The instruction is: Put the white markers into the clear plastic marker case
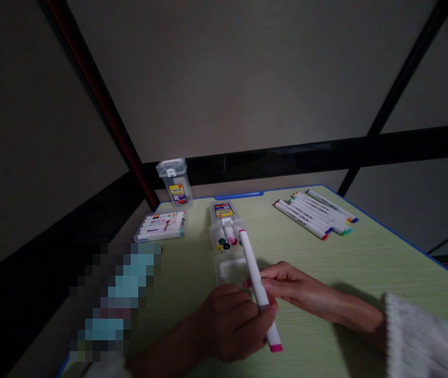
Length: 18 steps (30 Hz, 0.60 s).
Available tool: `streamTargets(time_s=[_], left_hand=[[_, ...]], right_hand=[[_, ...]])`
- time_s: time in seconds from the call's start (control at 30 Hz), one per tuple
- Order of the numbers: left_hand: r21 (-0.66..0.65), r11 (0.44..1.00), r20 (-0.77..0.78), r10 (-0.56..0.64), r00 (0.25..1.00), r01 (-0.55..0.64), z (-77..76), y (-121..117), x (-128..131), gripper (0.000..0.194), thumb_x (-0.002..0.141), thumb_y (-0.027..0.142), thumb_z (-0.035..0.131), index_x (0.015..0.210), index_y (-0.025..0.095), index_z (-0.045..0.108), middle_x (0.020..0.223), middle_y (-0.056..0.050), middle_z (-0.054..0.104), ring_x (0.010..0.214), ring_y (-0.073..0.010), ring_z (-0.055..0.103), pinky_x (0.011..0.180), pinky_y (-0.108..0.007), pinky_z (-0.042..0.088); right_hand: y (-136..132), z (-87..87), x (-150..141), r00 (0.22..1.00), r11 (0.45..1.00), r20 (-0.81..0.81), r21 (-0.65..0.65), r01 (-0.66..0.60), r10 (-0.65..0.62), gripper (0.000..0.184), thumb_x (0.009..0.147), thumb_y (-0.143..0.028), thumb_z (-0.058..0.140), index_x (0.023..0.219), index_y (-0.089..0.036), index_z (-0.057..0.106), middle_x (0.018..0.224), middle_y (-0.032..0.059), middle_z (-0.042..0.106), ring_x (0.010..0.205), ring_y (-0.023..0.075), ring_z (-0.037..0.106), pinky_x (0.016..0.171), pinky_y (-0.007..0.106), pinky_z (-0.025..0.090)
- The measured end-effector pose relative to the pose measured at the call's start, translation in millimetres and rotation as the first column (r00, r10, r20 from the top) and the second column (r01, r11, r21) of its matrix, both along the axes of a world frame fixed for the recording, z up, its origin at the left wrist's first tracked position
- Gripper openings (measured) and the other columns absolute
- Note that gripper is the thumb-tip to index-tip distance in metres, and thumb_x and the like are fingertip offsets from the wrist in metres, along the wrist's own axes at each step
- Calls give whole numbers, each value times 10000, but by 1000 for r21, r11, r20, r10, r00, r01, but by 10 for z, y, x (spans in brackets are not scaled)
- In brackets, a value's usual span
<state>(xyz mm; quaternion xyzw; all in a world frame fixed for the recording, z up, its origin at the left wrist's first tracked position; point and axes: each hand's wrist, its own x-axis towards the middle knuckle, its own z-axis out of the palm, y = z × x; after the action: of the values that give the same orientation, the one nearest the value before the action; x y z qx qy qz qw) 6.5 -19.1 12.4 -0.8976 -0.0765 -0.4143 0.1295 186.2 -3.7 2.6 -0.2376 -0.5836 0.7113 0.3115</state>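
A white marker (252, 260) with pink ends is held tilted above the table, its upper end pointing away from me. My left hand (237, 323) is closed around its lower part, the thumb lying along the barrel. From the right, my right hand (300, 287) has its thumb and fingers on the marker's middle, one fingertip showing behind it. Just beyond the hands lies a clear plastic case (212, 227) with several markers inside, their coloured ends facing me. Its clear lid (219, 270) hangs open toward me, partly hidden by the marker and my left hand.
Several loose white markers (310, 218) lie at the right on the pale green table (369, 262). At the back left stands a closed clear case (176, 184). A flat box of markers (163, 226) lies before it. A pixelated bluish area covers the left edge.
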Motion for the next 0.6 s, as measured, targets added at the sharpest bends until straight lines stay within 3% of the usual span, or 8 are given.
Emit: streamTargets(time_s=[0.27, 0.6], left_hand=[[-32, 999, 31, 38, 999, -37, 24, 7, 15, 136, 841, 143, 435, 873, 76, 548, 575, -14, 613, 485, -115, 555, 460, -249, 405], [-60, 997, 35, 56, 998, -54, 68, 16, 16, 162, 856, 150, 405, 923, 74, 531, 639, -41, 654, 514, -132, 588, 482, -260, 454]], right_hand=[[14, 28, -16, 1000, 1000, 15, 11, -27, 27, 368, 782, -451, 586, 621, -120, 600, 542, -33, 490, 506, 65, 403, 503, 209, 300], [17, 44, -18, 999, 999, 10, 11, -49, 49, 322, 771, -435, 602, 709, -119, 620, 565, -36, 499, 514, 65, 419, 498, 209, 300]])
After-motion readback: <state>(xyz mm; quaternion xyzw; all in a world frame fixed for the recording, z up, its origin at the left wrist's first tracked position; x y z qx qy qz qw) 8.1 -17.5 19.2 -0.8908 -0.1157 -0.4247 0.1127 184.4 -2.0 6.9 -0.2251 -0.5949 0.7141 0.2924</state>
